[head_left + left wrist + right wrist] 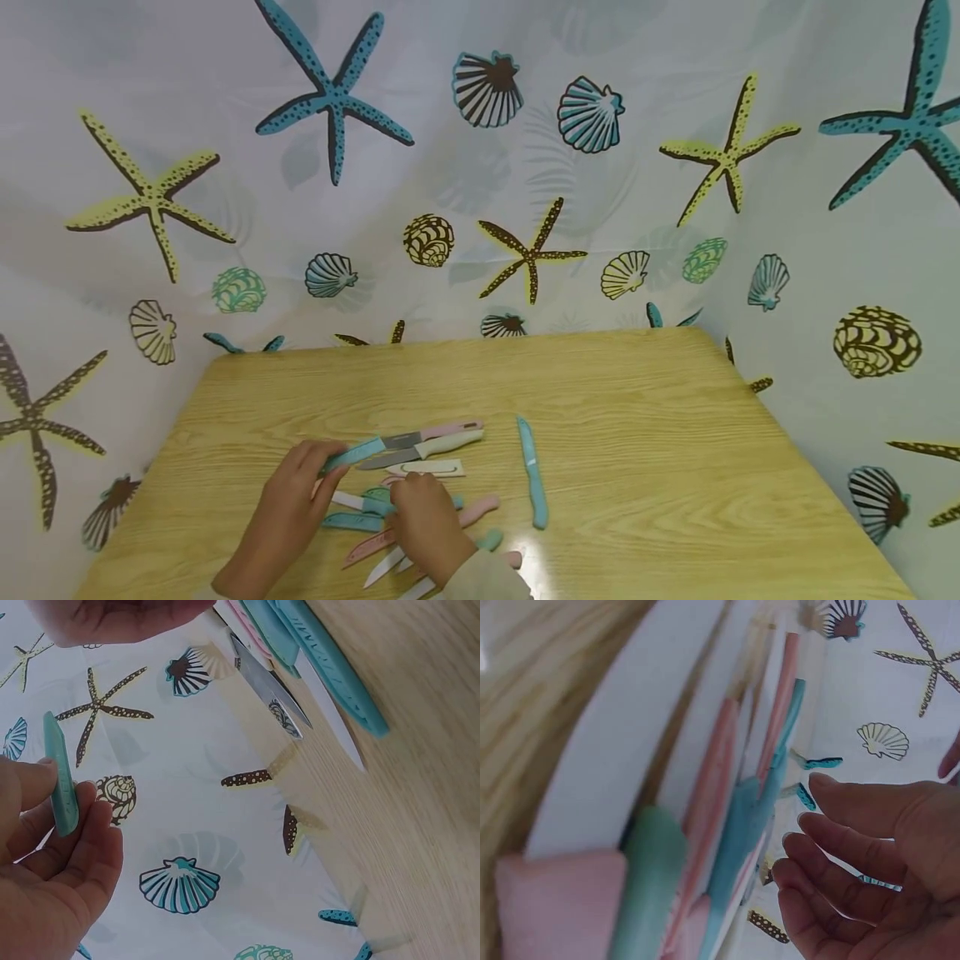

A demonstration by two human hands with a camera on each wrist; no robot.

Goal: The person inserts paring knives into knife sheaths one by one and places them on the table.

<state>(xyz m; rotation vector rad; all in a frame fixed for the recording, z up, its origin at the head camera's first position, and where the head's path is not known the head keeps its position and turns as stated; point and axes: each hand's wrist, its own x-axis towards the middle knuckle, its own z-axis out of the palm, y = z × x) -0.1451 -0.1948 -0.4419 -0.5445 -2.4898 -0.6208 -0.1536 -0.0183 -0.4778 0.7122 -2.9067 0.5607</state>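
One turquoise blade sheath (60,776) is pinched in the grip of a person's left hand (288,492), thumb on one side and fingers on the other, both ends of the narrow cover jutting past the fingertips. Seen from the head camera, the sheath points away from that grip toward the grey blade of a pink-handled knife (450,430); whether the two touch cannot be told. A dark mark on the pink handle is too small to read. Alongside lies a white-handled knife (450,443), its blade reaching toward the left hand, with a white sheath (450,469) bearing a dark outline just nearer the person.

The right hand (431,517) is over a crowded cluster of knives, its grip released, the fingers relaxed and loosely bent in the right wrist view. Beside it on the left are a green sheath (378,493), a blue sheath (352,522) and a pink sheath (367,548); a green handle (490,540) shows on its right. Apart from the cluster, a blue knife (536,492) lies on the wood-grain bench (637,433), before white cloth (450,167) printed with starfish and seashells.
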